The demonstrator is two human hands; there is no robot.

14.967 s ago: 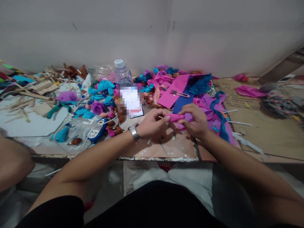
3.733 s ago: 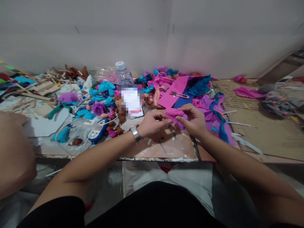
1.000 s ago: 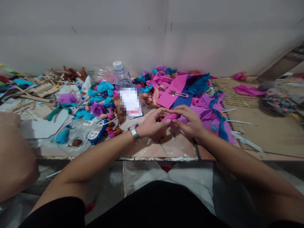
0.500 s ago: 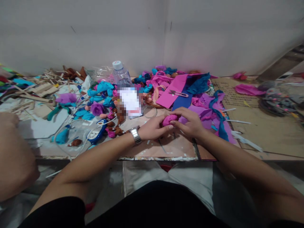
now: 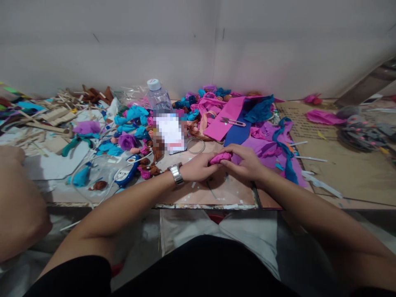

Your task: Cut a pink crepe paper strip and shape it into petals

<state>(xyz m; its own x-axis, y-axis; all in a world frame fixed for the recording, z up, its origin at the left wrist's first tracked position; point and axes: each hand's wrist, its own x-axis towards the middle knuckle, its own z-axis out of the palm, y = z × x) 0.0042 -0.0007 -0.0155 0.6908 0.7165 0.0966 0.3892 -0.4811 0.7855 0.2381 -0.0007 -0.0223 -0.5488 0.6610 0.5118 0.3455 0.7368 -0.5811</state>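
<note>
Between both hands is a crumpled piece of bright pink crepe paper point(image 5: 220, 158), just above the table. My left hand point(image 5: 199, 166), with a metal watch point(image 5: 176, 174) on its wrist, has its fingers closed round the left side of the paper. From the right, my right hand point(image 5: 244, 162) curls over it, thumb and fingers pressing the other side. Part of the paper is hidden by the fingers. Beyond the hands lie flat pink crepe sheets point(image 5: 225, 115) with small thread snips point(image 5: 232, 122) on top, and purple crepe paper point(image 5: 261, 148) lies to the right.
A blurred-out phone point(image 5: 170, 132) and a clear bottle point(image 5: 158, 97) stand behind my left hand. Crepe paper flowers, wood sticks point(image 5: 46, 128) and a blue tape measure point(image 5: 126, 171) cover the left. Cardboard point(image 5: 355, 165) lies right. Another person's arm point(image 5: 21, 206) is at the left edge.
The pink paper has been turned and pressed into a flatter, longer shape. My fingers have shifted slightly round it, and the right hand sits a little lower.
</note>
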